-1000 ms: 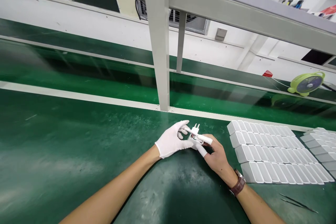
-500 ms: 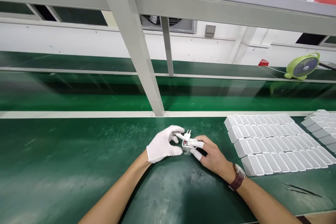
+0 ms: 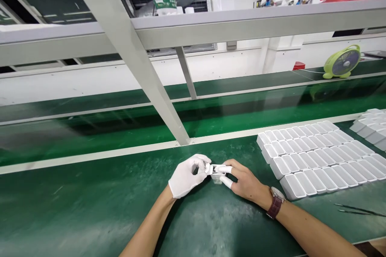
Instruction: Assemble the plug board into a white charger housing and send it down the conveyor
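My left hand [image 3: 186, 177], in a white glove, pinches a small white plug piece [image 3: 209, 168] between thumb and fingers; its pins are hidden by the glove. The piece is at the left end of a small open white housing [image 3: 217, 176], with dark parts showing inside. Whether the two are joined I cannot tell. From the right, my right hand [image 3: 245, 178] grips the housing, thumb in front and fingers at the top edge. White finger cots cover its thumb and fingertips. Both hands are low over the green tabletop [image 3: 120, 196].
Rows of open white housings [image 3: 319, 158] stand to the right, with another group [image 3: 372, 126] beyond. Dark tweezers [image 3: 360, 210] lie at the front right. A slanting grey post [image 3: 150, 80] rises behind my hands to a shelf [image 3: 241, 26]. A green fan [image 3: 342, 63] stands at the back right.
The plug piece's two pins pointed up before; now the piece is turned and drawn into my left fingers. The head view has tilted up and rolled.
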`<state>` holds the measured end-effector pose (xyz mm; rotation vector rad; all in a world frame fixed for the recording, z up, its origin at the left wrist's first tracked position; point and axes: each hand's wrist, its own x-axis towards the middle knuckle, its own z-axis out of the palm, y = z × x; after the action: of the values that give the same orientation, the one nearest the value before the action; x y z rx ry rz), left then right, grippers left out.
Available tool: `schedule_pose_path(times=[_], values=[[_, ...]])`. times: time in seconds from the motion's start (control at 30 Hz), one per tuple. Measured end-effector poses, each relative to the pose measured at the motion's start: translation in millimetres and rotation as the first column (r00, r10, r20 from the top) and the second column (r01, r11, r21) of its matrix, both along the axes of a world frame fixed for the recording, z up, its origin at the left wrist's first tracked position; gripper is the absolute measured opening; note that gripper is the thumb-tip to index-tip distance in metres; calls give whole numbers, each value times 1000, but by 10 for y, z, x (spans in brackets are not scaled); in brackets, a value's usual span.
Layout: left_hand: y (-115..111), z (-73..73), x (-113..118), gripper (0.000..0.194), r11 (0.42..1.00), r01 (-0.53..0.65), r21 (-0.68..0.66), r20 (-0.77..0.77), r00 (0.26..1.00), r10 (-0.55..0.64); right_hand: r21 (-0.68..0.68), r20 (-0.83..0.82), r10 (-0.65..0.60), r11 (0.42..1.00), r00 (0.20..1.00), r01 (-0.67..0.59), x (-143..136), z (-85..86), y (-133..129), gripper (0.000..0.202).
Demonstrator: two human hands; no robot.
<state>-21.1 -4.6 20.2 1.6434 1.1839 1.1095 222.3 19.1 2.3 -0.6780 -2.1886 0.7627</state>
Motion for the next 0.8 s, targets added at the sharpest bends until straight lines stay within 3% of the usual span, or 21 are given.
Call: schedule_pose_path(times=[0.03, 0.1, 0.17, 0.3, 0.47, 0.63, 0.8], values=[[2, 3, -9, 15, 1000, -26, -11, -27, 999, 26, 8, -4, -2, 1000, 1000, 2, 3, -7, 0, 31], [4, 18, -17, 39, 998, -55, -13, -130, 990, 52, 21, -8, -10, 1000, 1000, 10, 10, -26, 0, 28], [0, 37, -22, 52, 999, -6, 46, -264, 964, 18, 29, -4, -14, 999, 1000, 14, 17, -42, -1, 26], [-18, 45, -26, 41, 966, 179, 189, -443, 893, -79, 33, 10, -20, 999, 1000, 20, 22, -53, -7, 26], [-30, 35, 19, 33, 989, 68, 133, -451, 892, 0, 32, -9, -18, 999, 1000, 18, 23, -42, -9, 27], [-27, 53, 67, 26, 995, -82, -60, -400, 915, 51, 12, -30, -7, 1000, 1000, 8, 21, -32, -6, 26], [-24, 15, 110, 35, 990, -99, -99, -336, 940, 61, 21, -18, -14, 1000, 1000, 14, 13, -67, -1, 25]])
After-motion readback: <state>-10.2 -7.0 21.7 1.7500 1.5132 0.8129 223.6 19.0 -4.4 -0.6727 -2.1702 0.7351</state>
